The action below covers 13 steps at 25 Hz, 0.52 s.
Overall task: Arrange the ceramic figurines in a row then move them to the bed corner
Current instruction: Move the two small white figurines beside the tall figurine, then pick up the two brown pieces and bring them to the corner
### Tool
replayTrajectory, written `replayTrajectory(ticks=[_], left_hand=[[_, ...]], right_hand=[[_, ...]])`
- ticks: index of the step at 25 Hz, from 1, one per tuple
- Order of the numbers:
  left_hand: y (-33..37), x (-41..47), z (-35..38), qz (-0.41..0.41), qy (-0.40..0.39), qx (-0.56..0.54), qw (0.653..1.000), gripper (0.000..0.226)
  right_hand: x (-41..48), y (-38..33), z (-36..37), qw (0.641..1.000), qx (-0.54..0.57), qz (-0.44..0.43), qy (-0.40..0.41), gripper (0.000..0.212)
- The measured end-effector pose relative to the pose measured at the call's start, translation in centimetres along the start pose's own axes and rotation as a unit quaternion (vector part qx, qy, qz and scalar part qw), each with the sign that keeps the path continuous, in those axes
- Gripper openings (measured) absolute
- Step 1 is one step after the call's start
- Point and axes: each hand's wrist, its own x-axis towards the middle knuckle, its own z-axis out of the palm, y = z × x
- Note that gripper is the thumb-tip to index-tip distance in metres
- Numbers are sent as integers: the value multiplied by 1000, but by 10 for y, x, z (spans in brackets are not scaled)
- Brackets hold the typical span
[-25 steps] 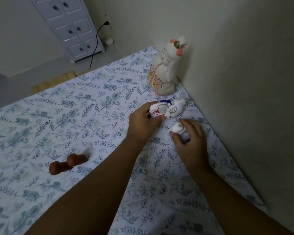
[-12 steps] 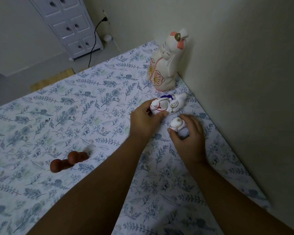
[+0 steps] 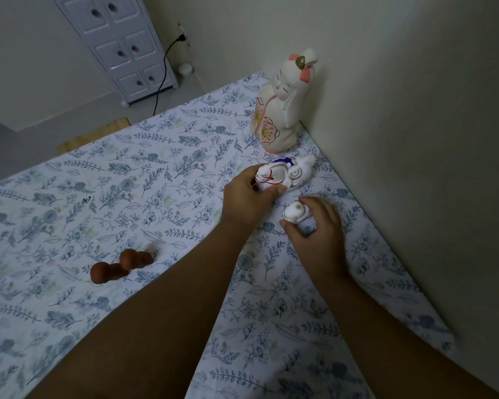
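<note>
Barely shifting since earlier: left hand (image 3: pixel 247 197) gripping white figurine (image 3: pixel 283 175), right hand (image 3: pixel 314 226) clasping small figurine (image 3: pixel 294 212), near tall figurine (image 3: pixel 283 102).

White drawer cabinet (image 3: pixel 121 44), plugged-in cord (image 3: pixel 164 70)

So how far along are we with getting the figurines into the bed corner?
Done: the tall rabbit figurine stands in the corner by the wall. In hand: the left hand holds a white figurine, the right hand a small white one, both close by. Left: two brown figurines lying mid-bed.
</note>
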Motion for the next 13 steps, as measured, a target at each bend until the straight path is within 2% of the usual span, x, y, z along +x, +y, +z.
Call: replayTrajectory(ticks=[3, 6, 10, 13], left_hand=[[1, -9, -14, -7, -15, 26, 1000, 70], [1, -36, -45, -1, -9, 103, 995, 63], [-18, -94, -108, 42, 72, 158, 984, 52], [-48, -132, -160, 17, 112, 201, 973, 54]], right_hand=[[0, -8, -8, 999, -15, 25, -30, 57], [-10, -26, -15, 998, -50, -16, -29, 58], [-37, -68, -3, 987, -89, -116, -61, 48], [-63, -106, 30, 978, -71, -153, -120, 47]])
